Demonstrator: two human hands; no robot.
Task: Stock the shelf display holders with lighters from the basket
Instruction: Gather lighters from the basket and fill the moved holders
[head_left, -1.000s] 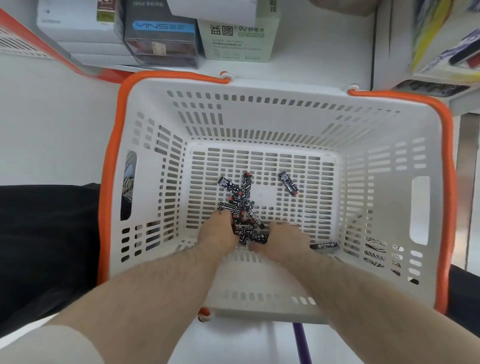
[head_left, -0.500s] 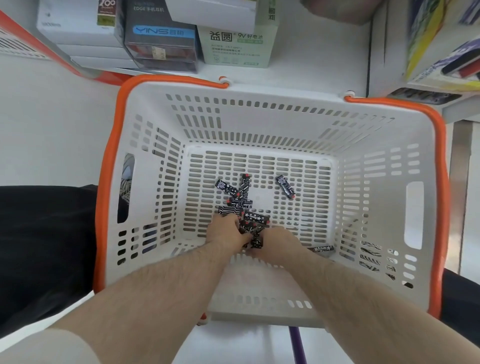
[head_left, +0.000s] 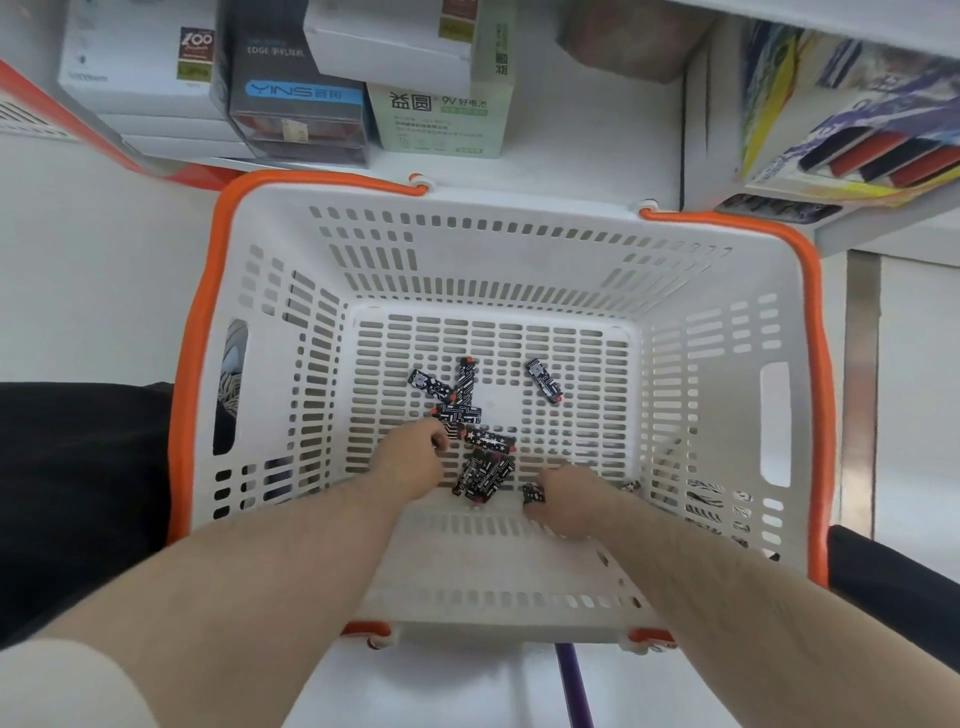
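both hands reach into the basket, a white slotted-plastic tub with an orange rim. the left hand curls over lighters at the pile's edge; whether it grips one cannot be told. the right hand pinches one lighter. the loose lighters, slim, flat, black-and-white patterned bars with red caps, lie scattered on the basket floor. judged stage: gathering only; no display holder can be made out, so stocking remains to be done.

Black-and-white patterned lighters with red tips are lying scattered flat on the floor of the white, orange-rimmed basket. One loner is sitting off at 2 o'clock.
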